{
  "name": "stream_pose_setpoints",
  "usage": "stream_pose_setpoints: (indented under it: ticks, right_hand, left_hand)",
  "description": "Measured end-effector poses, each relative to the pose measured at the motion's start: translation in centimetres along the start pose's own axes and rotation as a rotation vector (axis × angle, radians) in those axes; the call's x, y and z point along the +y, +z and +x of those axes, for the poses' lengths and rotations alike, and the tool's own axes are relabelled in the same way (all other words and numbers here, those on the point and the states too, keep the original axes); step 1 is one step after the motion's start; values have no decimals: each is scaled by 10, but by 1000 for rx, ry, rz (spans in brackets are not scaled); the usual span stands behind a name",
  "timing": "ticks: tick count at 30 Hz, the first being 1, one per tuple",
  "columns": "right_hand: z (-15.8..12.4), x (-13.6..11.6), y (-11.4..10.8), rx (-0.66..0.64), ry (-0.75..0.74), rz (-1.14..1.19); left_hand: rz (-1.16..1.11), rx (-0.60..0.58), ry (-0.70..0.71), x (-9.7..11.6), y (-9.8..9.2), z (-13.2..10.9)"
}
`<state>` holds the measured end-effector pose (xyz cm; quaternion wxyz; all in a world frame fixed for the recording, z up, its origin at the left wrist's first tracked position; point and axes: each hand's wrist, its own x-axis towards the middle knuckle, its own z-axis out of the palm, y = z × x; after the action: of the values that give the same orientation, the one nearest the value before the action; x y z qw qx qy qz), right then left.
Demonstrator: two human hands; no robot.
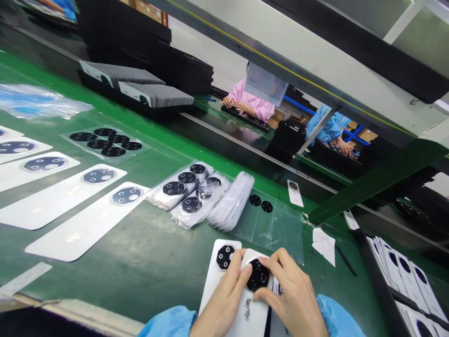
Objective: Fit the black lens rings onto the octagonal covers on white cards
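At the bottom centre both my hands rest on a white phone back cover [253, 314] lying on the green bench. My left hand [224, 299] presses its thumb beside the black round camera ring [257, 275] on the cover. My right hand [293, 295] pinches that ring with fingers curled over it. A second white cover [219, 269] with its own black ring lies just left, under my left fingers. Both wrists wear blue sleeves.
Several white covers [87, 224] lie in a row at left. Bagged stacks of covers [196, 192] and loose black rings [261, 203] sit ahead. A rack of covers [407, 276] stands at right. Other people work beyond the conveyor [250, 105].
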<state>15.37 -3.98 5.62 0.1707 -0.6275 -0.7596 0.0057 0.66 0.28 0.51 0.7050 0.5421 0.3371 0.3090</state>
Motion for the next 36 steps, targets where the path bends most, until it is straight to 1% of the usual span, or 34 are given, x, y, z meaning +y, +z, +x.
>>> stream_pose_setpoints:
  ticks: [3, 6, 9, 13, 18, 20, 23, 26, 29, 31, 33, 36]
  right_hand:
    - [-6, 0, 4, 13, -4, 20]
    - [-11, -1, 8, 46, 27, 66]
    - [-15, -3, 13, 136, 70, 133]
    - [-21, -2, 15, 245, 59, 262]
    - [-26, 1, 15, 323, 79, 355]
    - [-29, 2, 18, 356, 70, 345]
    - [-33, 4, 25, 397, 6, 256]
    - [-35, 3, 26, 387, -51, 121]
    - [-35, -2, 23, 364, -79, 11]
    - [-35, -5, 21, 360, -87, -34]
    - [-35, -6, 19, 362, -82, -42]
    - [-35, -4, 17, 369, -57, 40]
  left_hand:
    - [-29, -10, 21, 0, 0, -1]
    - [-43, -13, 23, 1, -1, -2]
    - [-59, 5, 25, 3, -1, -1]
    - [-94, 10, 28, 1, -1, 0]
    - [-106, 69, 5, -4, -1, 0]
    - [-127, 91, -5, -6, -1, 1]
    - [-163, 114, -43, -7, -1, 1]
    - [-200, 126, -81, -7, -1, 1]
    - [-239, 125, -98, -6, 0, 1]
    - [-253, 104, -87, -4, 1, 1]
    - [-258, 55, -72, -2, 1, 1]
    - [-244, -12, -73, 0, 0, 0]
